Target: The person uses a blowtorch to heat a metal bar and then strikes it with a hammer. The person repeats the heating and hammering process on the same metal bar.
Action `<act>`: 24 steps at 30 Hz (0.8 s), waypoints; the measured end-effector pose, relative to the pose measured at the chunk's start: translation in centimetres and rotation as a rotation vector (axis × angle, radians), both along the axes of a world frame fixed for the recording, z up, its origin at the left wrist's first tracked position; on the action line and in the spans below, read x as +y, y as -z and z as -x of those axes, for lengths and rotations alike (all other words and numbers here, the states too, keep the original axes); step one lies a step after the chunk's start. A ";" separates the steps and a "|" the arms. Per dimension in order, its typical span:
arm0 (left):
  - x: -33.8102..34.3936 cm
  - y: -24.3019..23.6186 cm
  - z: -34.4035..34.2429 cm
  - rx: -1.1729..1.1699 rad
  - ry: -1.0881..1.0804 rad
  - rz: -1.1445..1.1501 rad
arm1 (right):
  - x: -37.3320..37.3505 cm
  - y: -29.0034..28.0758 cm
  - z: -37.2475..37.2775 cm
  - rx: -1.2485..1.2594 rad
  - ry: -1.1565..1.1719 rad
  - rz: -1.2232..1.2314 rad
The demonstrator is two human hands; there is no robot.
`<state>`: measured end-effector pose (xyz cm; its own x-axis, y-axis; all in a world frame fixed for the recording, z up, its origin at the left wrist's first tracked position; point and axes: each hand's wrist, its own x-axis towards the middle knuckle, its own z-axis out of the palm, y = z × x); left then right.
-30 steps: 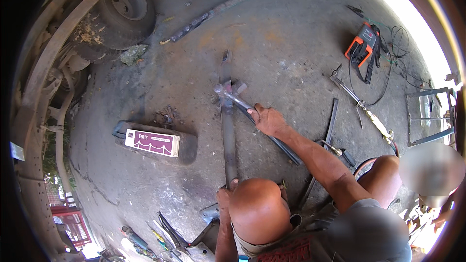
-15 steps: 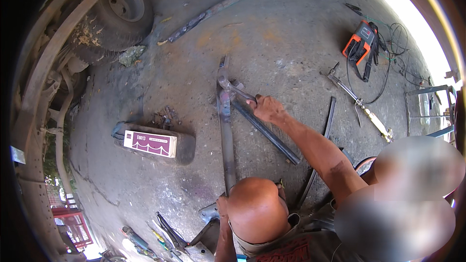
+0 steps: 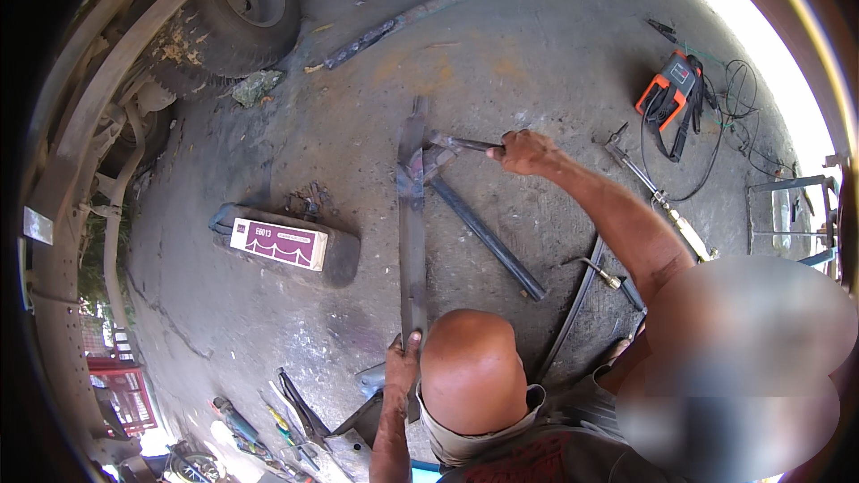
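Observation:
My left hand [image 3: 403,360] grips the near end of a long flat steel bar [image 3: 412,250], its thumb on top. The bar runs away from me, its far part over a short metal block [image 3: 438,161]. My right hand [image 3: 526,152] is wrapped round the handle of a hammer [image 3: 472,143]. The hammer's head is just right of the bar, above or beside the block; I cannot tell whether it touches. A dark metal tube [image 3: 488,237] lies slantwise on the floor, right of the bar. My bent knee [image 3: 474,362] is close beside my left hand.
A white and purple box [image 3: 279,243] lies on a dark rounded piece at left. An orange and grey welding machine [image 3: 676,89] with cables and a cutting torch [image 3: 658,192] are at right. A wheel [image 3: 250,0] stands far left; tools [image 3: 286,425] lie near left.
My right hand has moved the hammer away and to the right, its head now off the bar. My left hand shows farther forward at the bar's near end, and the bar has turned slightly.

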<state>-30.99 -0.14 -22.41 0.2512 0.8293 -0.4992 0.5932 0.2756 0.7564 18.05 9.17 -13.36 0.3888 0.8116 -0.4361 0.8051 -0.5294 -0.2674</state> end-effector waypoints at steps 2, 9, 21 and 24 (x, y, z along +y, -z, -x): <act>1.8 2.4 1.3 -0.180 -0.026 0.154 | -1.3 -2.5 -2.2 -0.088 -0.112 0.095; 7.6 -3.8 -7.6 -0.321 0.002 0.304 | -9.0 0.5 -7.4 -0.238 -0.222 0.278; 11.2 -10.8 -18.5 -1.001 0.114 0.467 | -13.6 5.3 -9.4 -0.093 -0.148 0.311; 11.9 -13.1 -21.3 -1.303 0.087 0.632 | -13.6 5.7 -8.9 -0.053 -0.160 0.254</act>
